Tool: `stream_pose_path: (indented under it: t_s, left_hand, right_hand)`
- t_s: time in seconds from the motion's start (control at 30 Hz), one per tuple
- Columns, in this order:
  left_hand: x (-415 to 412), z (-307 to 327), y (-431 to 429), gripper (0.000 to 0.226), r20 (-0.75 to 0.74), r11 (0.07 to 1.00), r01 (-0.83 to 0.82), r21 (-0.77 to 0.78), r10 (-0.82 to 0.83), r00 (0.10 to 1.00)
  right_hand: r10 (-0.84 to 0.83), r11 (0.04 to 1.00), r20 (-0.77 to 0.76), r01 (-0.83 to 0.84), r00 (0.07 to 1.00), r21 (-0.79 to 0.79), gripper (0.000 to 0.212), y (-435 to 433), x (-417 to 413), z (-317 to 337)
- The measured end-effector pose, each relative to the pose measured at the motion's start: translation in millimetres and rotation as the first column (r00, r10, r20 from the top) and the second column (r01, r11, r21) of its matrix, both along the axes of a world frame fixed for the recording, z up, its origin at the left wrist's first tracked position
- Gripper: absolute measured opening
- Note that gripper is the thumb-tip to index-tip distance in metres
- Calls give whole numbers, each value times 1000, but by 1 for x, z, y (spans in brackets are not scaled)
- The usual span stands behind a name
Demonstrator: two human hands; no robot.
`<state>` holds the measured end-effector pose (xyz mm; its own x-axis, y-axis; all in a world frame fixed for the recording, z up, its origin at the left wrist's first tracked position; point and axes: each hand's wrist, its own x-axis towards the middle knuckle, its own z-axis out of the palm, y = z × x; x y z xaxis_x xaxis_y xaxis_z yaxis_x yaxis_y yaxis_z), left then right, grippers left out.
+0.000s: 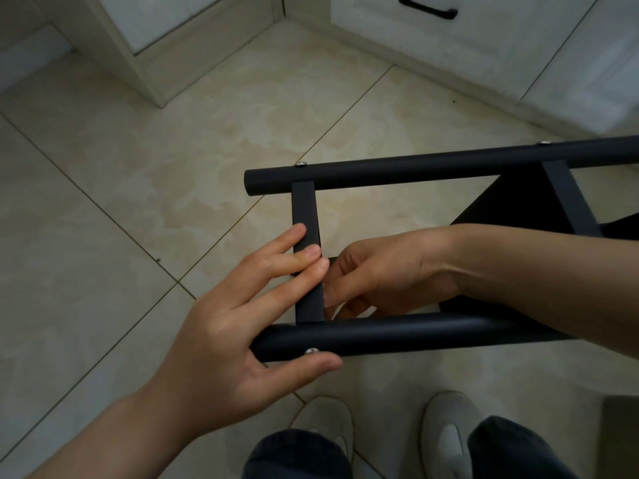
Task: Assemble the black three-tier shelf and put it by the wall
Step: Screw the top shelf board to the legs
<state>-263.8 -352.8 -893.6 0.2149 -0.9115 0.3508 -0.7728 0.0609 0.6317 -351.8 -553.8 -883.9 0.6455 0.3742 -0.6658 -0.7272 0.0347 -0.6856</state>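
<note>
Black shelf frame (415, 171) is held on its side above the tiled floor (138, 167), right of centre, running out of view on the right. 2 round tubes lie roughly left-right: far tube (432, 167) and near tube (397, 335). 2 flat crossbars join them, the left crossbar (306, 216) near the tube ends and the right crossbar (567, 198) further right. A dark flat panel (511, 198) shows between the tubes on the right.

There are 3 silver screw heads: 2 on the far tube (301, 164) (545, 142), above each crossbar, and 1 on the near tube (312, 350).

Left hand (235, 340) comes in from the near left. Its fingers (287, 243) are straight and spread, lying across the left crossbar. The thumb (311, 364) is stretched under the near tube, just beside the screw head. The hand steadies the frame and does not wrap around it.

Right hand (383, 271) reaches in from the right, between the 2 tubes. Its fingers are curled toward the back of the left crossbar, with the tips hidden behind the bar. Cannot tell whether it pinches anything. The forearm crosses over the near tube.

White cabinets (484, 46) line the far side, 1 with a black handle (428, 7). 2 light shoes (328, 423) (449, 420) and dark trouser legs (294, 458) are at the near edge.
</note>
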Motion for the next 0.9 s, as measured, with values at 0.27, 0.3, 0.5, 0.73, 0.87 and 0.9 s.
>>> stream_pose_path:
  t_s: [0.27, 0.3, 0.5, 0.73, 0.87, 0.9]
  left_hand:
    - [0, 0, 0, 66, 7, 1000, -2, 2, 2, 1000]
    - [0, 0, 0, 66, 7, 1000, -1, 3, 1, 1000]
    - [0, 0, 0, 66, 6, 1000, 0, 10, 0, 1000]
    - [0, 1, 0, 66, 2, 1000, -2, 16, 2, 1000]
    - [0, 1, 0, 64, -1, 1000, -3, 11, 3, 1000]
    - [0, 1, 0, 64, -5, 1000, -4, 9, 4, 1000]
  right_hand:
    - [-25, 999, -19, 25, 1000, 33, 13, 0, 0, -1]
    - [-24, 999, -25, 25, 999, 37, 12, 1, 1, -1]
    - [-24, 1000, -49, 24, 998, 9, 16, 1, 2, 0]
    - [-19, 999, -43, 18, 999, -32, 17, 1, 2, 2]
    - [-1, 1000, -62, 0, 998, -19, 15, 1, 2, 3]
    - [1, 999, -64, -3, 998, -34, 15, 2, 3, 1]
